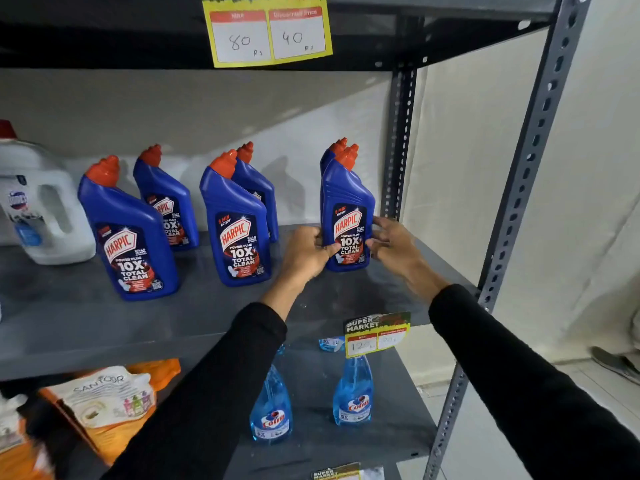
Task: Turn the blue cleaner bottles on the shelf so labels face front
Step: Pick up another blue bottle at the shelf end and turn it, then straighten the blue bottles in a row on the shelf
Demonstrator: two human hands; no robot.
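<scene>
On the grey metal shelf (207, 317), six blue Harpic bottles are seen, and their places are given here from the perforated rear upright (398, 140) at the right.

Farthest left of that upright, beside a white jug (45, 209), the first front Harpic bottle (130, 233) is stood upright with its label to the front; the bottle behind it (166, 202) shows its label too. Nearer the upright, the middle front bottle (237, 223) is also faced forward, while the bottle behind the middle one (258, 188) is mostly hidden and only a sliver of label can be made out.

Just left of the upright, the held Harpic bottle (348, 216) is stood with its long axis vertical and its label already squarely forward. It is clasped low on both flanks: the left hand (304, 252) is closed against its left side with the thumb across the label's lower edge, and the right hand (391, 242) is wrapped loosely on its right side, fingers partly spread. Directly behind it a rear bottle (333, 152) is hidden but for its orange cap and shoulder, so its facing cannot be told.

The held bottle is judged done. The next turn, about a vertical axis, would likely fall to the rear bottle, straight back from the grip; both hands seem about equally near.
</scene>
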